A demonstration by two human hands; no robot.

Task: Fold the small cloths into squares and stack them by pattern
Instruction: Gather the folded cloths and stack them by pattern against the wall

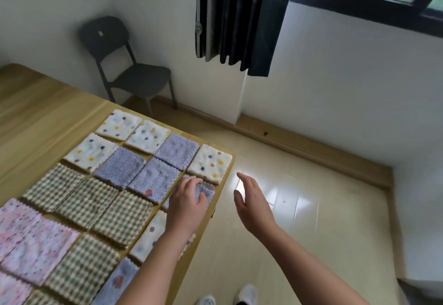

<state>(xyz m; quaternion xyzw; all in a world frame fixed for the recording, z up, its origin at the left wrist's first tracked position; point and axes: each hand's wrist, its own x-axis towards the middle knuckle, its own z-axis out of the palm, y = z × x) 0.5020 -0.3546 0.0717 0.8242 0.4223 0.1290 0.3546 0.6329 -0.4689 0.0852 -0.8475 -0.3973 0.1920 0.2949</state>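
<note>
Head view: folded squares lie in a grid on the table (48, 103), edge to edge and sorted only loosely. Dotted cloths (211, 163) lie at the far end, purple squares (155, 180) in the middle, check cloths (122, 213) nearer, and pink cloths (31, 244) at the near left.

The left hand (189, 199) is on a purple cloth (207, 190) at the table's right edge, just beside one dotted cloth. Its fingers bend down onto the cloth and the thumb lies on the near part. Blur hides whether it pinches the cloth or only presses it.

The right hand (249, 199) hangs off the table over the floor (311, 232), fingers apart and relaxed, holding nothing.

Folding looks largely done, since the squares lie flat and single, so stacking by pattern seems to be the step in hand, starting with purple. The next move calls for a firm grip on this cloth so its folds stay together. It then has to be lifted clear of the dotted neighbour and set squarely on one of the purple squares to its left. The free hand could steady the fold.
</note>
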